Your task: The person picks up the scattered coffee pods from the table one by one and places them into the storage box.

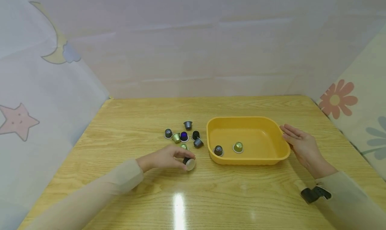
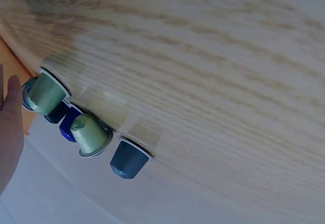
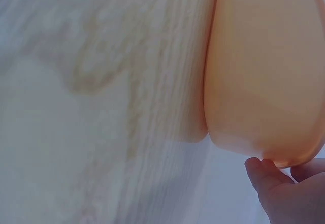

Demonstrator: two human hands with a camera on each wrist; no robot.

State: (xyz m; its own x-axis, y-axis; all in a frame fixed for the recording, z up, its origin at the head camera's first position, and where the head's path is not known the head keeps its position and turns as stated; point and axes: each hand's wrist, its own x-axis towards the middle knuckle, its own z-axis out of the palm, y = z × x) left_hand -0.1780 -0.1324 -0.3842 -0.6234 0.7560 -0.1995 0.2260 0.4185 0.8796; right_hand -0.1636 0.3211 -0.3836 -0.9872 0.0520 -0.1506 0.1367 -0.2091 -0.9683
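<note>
My left hand (image 1: 172, 158) pinches a black coffee capsule (image 1: 185, 160) between thumb and fingers, tilted so its pale lid faces me. Just beyond the hand, more capsules stand or lie on the table: a dark blue one (image 1: 184, 136), a green one (image 1: 176, 138), a grey one (image 1: 198, 142) and several others. At the right end of a yellow plastic tray (image 1: 256, 161), my right hand (image 1: 304, 149) touches the rim with its fingers extended. Inside the tray are a dark capsule (image 1: 218, 150) and a yellow-green capsule (image 1: 238, 147). The left wrist view shows the held capsule hidden.
The wooden table (image 1: 135, 119) reaches back to a pale sheet (image 1: 193, 62) hung behind it. Printed sheets also rise at the left and right sides. A black strap (image 1: 315, 193) sits at the right sleeve.
</note>
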